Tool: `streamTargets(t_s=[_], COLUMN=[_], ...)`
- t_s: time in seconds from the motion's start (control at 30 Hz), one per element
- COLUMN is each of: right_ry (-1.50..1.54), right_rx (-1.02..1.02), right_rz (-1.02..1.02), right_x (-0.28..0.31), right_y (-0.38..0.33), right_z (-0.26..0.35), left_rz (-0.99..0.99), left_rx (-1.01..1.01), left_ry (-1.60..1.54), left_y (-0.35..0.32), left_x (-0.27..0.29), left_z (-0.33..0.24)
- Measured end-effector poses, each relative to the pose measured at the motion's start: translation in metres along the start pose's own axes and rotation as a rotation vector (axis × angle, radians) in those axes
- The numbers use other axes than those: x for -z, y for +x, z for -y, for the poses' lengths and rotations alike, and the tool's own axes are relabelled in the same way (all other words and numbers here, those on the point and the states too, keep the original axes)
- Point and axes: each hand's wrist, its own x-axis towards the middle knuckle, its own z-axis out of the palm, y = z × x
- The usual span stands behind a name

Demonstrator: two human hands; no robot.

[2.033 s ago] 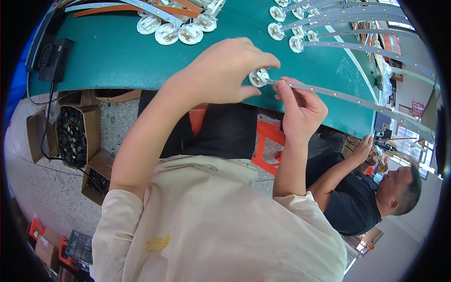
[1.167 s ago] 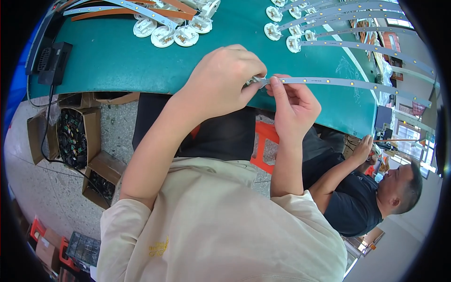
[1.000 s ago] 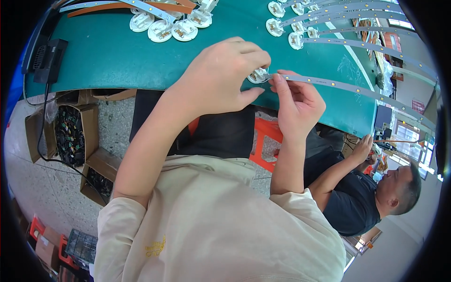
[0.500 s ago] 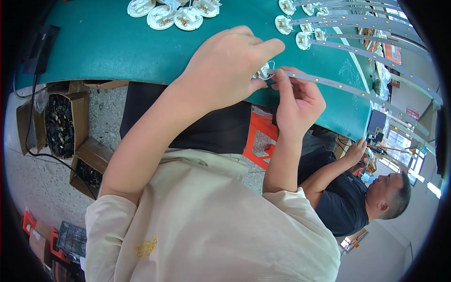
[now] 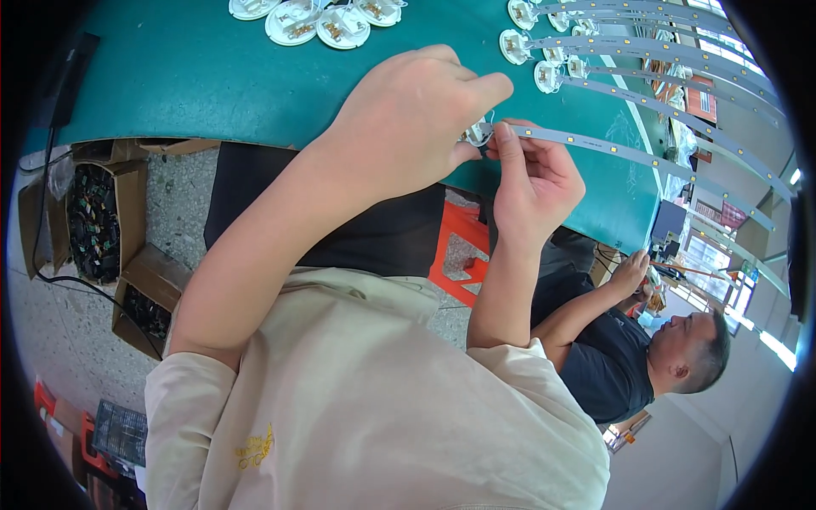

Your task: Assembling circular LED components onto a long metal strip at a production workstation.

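over tbl (image 5: 212, 76), l hand (image 5: 410, 119) curled, r fingers (image 5: 508, 146) pinching led strip (image 5: 578, 139).

This is a workshop: long green bench (image 5: 204, 81), many light strips (image 5: 614, 150), boxes (image 5: 133, 212) of little parts (image 5: 95, 223), another worker (image 5: 608, 365).

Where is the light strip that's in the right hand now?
In the head view, right of centre: the light strip runs from the right hand, close beside the left hand, out over the green table toward the picture's right side.
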Motion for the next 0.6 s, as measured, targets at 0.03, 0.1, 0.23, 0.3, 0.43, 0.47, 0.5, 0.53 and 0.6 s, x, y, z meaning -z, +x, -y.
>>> streamTargets(t_s=[0.03, 0.1, 0.23, 0.3, 0.43, 0.47, 0.5, 0.53, 0.6], right_ry=[-0.040, -0.081, -0.297, -0.379, -0.372, -0.362, -0.363, -0.385, -0.409], right_rx=[0.017, 0.032, 0.139, 0.189, 0.232, 0.213, 0.214, 0.236, 0.259], right_rz=[0.002, 0.005, 0.066, 0.102, 0.185, 0.198, 0.207, 0.228, 0.258], right_x=[0.000, 0.002, 0.007, 0.010, 0.014, 0.016, 0.016, 0.016, 0.015], right_y=[0.000, 0.000, 0.003, 0.005, 0.012, 0.013, 0.014, 0.015, 0.017], right_z=[0.000, 0.000, 0.000, 0.001, -0.002, -0.003, -0.002, 0.001, 0.004], left_rz=[0.000, -0.006, -0.002, 0.015, 0.017, 0.000, -0.017, -0.023, -0.025], left_rx=[0.002, -0.002, 0.021, 0.035, 0.051, 0.035, 0.020, 0.027, 0.024], left_ry=[0.000, -0.009, -0.008, -0.025, -0.019, -0.026, -0.033, -0.034, -0.027], left_y=[0.000, 0.000, 0.001, 0.002, 0.002, 0.002, 0.002, 0.002, 0.002], left_x=[0.000, 0.000, -0.001, -0.001, -0.002, -0.003, -0.004, -0.004, -0.004], left_z=[0.000, 0.001, 0.001, 0.001, 0.001, 0.002, 0.002, 0.003, 0.004])
